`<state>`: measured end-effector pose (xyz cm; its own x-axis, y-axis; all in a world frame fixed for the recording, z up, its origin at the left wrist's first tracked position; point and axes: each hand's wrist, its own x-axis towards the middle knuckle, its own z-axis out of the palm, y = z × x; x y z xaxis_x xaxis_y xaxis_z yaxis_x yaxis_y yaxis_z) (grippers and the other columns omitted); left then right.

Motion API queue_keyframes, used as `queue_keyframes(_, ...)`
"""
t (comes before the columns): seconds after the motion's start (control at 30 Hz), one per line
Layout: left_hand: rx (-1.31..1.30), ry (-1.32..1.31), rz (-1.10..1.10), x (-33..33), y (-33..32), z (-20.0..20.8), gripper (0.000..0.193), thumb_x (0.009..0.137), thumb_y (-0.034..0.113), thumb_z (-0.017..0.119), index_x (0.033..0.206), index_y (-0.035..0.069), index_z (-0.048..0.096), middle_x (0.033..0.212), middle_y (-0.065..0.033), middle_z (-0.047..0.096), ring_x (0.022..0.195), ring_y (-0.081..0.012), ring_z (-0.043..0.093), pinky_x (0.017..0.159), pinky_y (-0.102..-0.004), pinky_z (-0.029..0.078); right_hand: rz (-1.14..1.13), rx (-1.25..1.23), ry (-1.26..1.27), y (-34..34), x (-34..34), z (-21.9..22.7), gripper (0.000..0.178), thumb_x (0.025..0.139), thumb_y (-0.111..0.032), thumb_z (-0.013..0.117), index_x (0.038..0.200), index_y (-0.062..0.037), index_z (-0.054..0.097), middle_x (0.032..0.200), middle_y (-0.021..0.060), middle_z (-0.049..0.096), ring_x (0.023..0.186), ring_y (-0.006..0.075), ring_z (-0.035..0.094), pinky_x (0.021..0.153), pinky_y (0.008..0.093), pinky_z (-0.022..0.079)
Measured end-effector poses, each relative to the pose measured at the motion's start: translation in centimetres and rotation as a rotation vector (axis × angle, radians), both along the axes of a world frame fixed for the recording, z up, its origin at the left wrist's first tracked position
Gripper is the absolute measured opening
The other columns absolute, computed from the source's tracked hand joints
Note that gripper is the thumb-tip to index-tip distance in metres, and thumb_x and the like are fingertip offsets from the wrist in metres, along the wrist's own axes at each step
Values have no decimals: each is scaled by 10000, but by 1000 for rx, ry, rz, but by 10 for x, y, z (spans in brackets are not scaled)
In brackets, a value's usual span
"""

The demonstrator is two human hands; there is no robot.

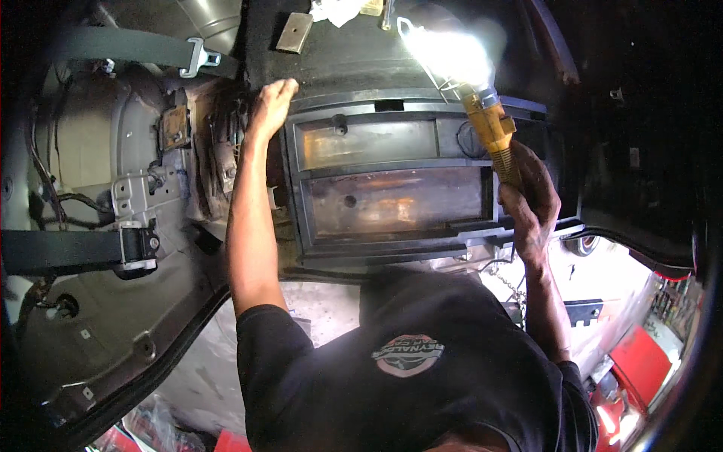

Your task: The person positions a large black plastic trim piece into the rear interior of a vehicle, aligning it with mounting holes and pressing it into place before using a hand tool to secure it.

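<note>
My right hand (532, 197) is wrapped round the ribbed handle of a yellow work light (488, 117). Its caged bulb glares white at the top of the view, tilted up and to the left. Below the lamp lies a long black plastic storage tray (301, 177) with several compartments, dirty with brownish stains. My left hand (273, 107) is at the tray's upper left corner with its fingers curled together. Whether anything is inside those fingers is hidden. Beyond the left hand, a flat metal plate (294, 32) rests on dark carpet (350, 64).
On the left is a bare vehicle side panel (139, 181) with wiring, a lower belt fitting (138, 247) and a seat-belt buckle tongue (198, 58). A white crumpled item (337, 10) lies at the top. Lower right, a red panel (640, 365) stands beyond the vehicle's edge.
</note>
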<state>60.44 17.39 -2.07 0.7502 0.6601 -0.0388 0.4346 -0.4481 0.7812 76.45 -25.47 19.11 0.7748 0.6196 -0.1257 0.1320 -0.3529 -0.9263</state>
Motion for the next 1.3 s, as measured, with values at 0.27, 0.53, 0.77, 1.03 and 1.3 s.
queue_keyframes(0.27, 338, 248, -225, 52, -36, 32, 449, 1000, 344, 494, 965, -57, 693, 987, -287, 670, 983, -449, 648, 862, -510, 502, -53, 34, -74, -22, 15, -3, 601, 866, -208, 660, 1411, -2, 510, 1218, 164, 646, 1059, 228, 647, 923, 357, 528)
queue_keyframes(0.53, 62, 201, -372, 162, -90, 10, 620, 1022, 482, 429, 790, -85, 519, 675, -177, 544, 679, -227, 542, 680, -453, 434, -206, 35, -20, -56, 29, -2, 621, 863, -225, 668, 1425, -15, 506, 1279, 170, 628, 1124, 240, 631, 963, 362, 513)
queue_keyframes(0.77, -86, 93, -614, 241, -149, 15, 550, 1024, 441, 455, 939, -79, 613, 843, -189, 678, 792, -216, 596, 802, -411, 480, -335, 52, -38, -90, 37, -8, 614, 867, -207, 660, 1431, -19, 505, 1316, 182, 615, 1162, 254, 622, 993, 363, 499)
queue_keyframes(1.03, 119, -6, -886, 312, -171, -9, 395, 978, 333, 540, 1100, -8, 698, 985, -142, 740, 924, -236, 682, 863, -362, 513, -427, 44, -57, -129, 57, -16, 638, 846, -200, 685, 1415, 24, 501, 1274, 189, 633, 1118, 237, 633, 962, 346, 503)
queue_keyframes(1.3, -5, 268, -767, 335, -199, -10, 431, 1003, 368, 542, 1209, 20, 690, 1156, -136, 726, 1093, -216, 675, 963, -339, 491, -489, 125, -93, -176, 93, -44, 653, 867, -220, 686, 1421, 53, 474, 1205, 174, 628, 904, 159, 583, 760, 273, 475)
